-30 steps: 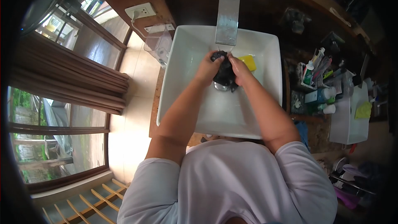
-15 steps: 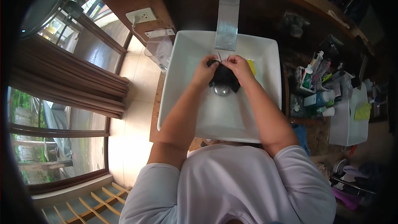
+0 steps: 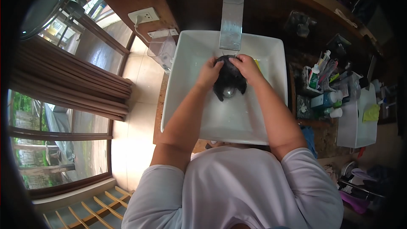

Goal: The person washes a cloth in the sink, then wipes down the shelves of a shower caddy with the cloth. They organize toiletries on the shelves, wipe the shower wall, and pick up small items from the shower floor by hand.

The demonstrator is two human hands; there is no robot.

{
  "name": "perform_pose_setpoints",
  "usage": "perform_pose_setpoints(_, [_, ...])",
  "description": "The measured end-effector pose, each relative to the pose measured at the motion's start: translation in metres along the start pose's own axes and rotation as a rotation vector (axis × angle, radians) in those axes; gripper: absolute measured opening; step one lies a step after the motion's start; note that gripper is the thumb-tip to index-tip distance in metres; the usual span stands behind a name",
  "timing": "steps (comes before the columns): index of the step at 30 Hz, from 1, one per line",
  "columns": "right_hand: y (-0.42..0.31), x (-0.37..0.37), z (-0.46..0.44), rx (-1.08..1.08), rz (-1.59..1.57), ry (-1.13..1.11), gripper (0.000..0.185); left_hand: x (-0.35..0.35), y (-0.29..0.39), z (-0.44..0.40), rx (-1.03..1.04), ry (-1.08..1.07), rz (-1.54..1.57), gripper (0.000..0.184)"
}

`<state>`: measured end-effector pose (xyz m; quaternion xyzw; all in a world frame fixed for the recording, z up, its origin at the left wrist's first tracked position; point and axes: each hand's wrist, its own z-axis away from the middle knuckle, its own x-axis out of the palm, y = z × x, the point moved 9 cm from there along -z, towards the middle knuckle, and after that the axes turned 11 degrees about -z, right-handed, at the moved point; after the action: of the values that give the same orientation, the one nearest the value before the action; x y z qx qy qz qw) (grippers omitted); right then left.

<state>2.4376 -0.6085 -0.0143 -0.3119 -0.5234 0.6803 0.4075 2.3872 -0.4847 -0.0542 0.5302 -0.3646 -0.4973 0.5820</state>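
Observation:
A piece of wet-looking black cloth [image 3: 230, 74] hangs between my two hands inside the white sink [image 3: 271, 110]; its exact kind I cannot make out. My left hand [image 3: 209, 73] pinches its upper left edge. On the upper right edge, the fingers of my right hand [image 3: 247, 68] are closed. Just above both hands is the end of the flat metal faucet [image 3: 232, 19], with thin streaks of water below it. The cloth's lower ends hang around the round silver drain cover [image 3: 229, 92]. Something yellow [image 3: 257, 63] shows partly behind my right hand.
A clear plastic container [image 3: 161, 48] stands left of the sink, below a wall outlet [image 3: 144, 16]. To the right are bottles and brushes in a holder [image 3: 313, 80], and a white bin [image 3: 356, 127] with a yellow-green cloth [image 3: 371, 113] over its edge.
The black cloth was bunched between my fingertips and is now spread wider, with its ends hanging lower. My hands have turned slightly, and the water streaks under the faucet look smaller.

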Motion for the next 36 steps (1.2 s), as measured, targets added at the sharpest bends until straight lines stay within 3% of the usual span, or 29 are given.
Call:
perform_pose_setpoints(1, [-0.006, -0.007, 0.002, 0.002, 0.229, 0.101, 0.021, 0.003, 0.015, 0.005, 0.008, -0.015, 0.062, 0.018])
perform_pose_setpoints(4, [0.018, -0.01, -0.011, 0.019, -0.072, 0.101, 0.023, 0.012, 0.027, 0.018, -0.132, -0.018, 0.241, 0.016])
perform_pose_setpoints(7, [0.013, 0.008, -0.015, -0.151, -0.486, -0.101, 0.03, 0.003, 0.006, 0.007, -0.142, -0.004, 0.22, 0.016])
perform_pose_setpoints(10, [0.005, 0.004, -0.006, -0.066, -0.056, -0.002, 0.025, -0.003, 0.002, -0.001, -0.036, 0.048, 0.253, 0.018])
perform_pose_setpoints(14, [0.028, 0.025, -0.011, -0.157, -0.2, -0.222, 0.029, -0.014, 0.014, 0.004, -0.007, 0.154, 0.176, 0.02])
perform_pose_setpoints(17, [0.025, 0.004, -0.005, 0.123, -0.446, 0.059, 0.025, -0.015, 0.009, 0.003, -0.045, 0.139, 0.243, 0.019])
perform_pose_setpoints(18, [0.019, 0.002, -0.008, 0.075, -0.327, 0.061, 0.021, -0.014, 0.011, 0.002, -0.026, 0.123, 0.224, 0.019])
perform_pose_setpoints(21, [0.01, 0.016, 0.0, -0.031, -0.482, 0.009, 0.025, -0.01, 0.018, 0.004, 0.017, 0.089, 0.142, 0.02])
perform_pose_setpoints(22, [0.009, 0.028, 0.0, -0.07, -0.419, -0.207, 0.026, -0.008, 0.022, 0.007, 0.02, 0.083, 0.101, 0.02])
perform_pose_setpoints(25, [0.026, 0.016, -0.012, 0.045, 0.022, -0.107, 0.025, -0.009, 0.021, 0.005, 0.051, 0.14, 0.068, 0.021])
perform_pose_setpoints(28, [0.012, 0.011, -0.003, -0.014, 0.162, -0.023, 0.028, -0.012, 0.02, 0.004, 0.051, 0.197, 0.1, 0.021])
perform_pose_setpoints(31, [0.006, 0.018, -0.007, -0.351, -0.272, -0.037, 0.033, -0.022, 0.011, 0.002, 0.021, 0.217, 0.077, 0.021])
perform_pose_setpoints(34, [0.007, 0.014, -0.004, -0.152, 0.006, -0.056, 0.026, -0.024, 0.009, 0.0, 0.023, 0.185, 0.081, 0.021])
perform_pose_setpoints(36, [0.013, 0.01, -0.01, -0.128, 0.138, -0.046, 0.031, -0.019, 0.012, 0.002, 0.023, 0.127, 0.092, 0.021])
